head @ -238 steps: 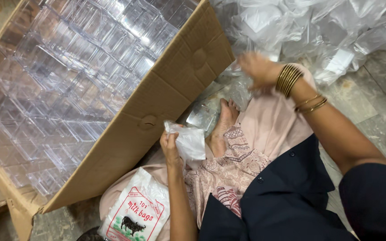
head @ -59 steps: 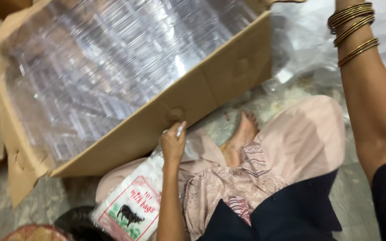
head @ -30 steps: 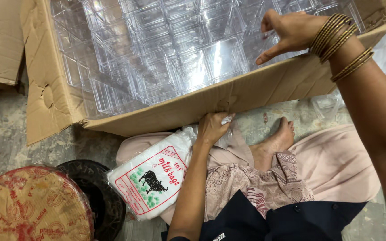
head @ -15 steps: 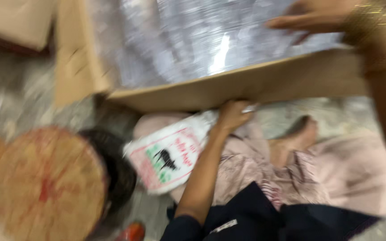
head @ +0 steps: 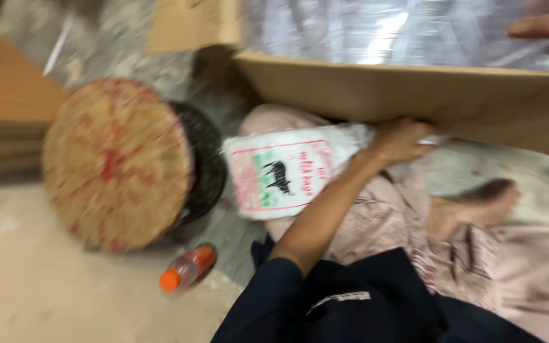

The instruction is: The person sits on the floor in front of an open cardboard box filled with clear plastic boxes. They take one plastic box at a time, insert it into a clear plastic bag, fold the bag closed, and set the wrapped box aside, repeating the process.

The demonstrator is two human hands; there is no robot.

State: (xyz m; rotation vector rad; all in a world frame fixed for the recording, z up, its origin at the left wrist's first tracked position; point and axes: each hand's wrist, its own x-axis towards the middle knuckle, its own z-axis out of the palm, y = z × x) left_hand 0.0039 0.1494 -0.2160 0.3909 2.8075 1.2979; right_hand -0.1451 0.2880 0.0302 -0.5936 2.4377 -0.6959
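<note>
The big brown cardboard box [head: 414, 89] looks matt; clear glossy plastic [head: 376, 28] fills it. The white printed sack [head: 284, 174] looks woven, the round basket lid [head: 115, 162] rough.

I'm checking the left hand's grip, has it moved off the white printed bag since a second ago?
No. The left hand still rests at the top end of the white printed bag, just under the cardboard box edge; only the camera swung.

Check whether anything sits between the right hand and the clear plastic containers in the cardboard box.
Nothing visible does. The right hand already reaches over the cardboard box wall, above the clear plastic containers. The frame is blurred, so actual contact cannot be told.
</note>
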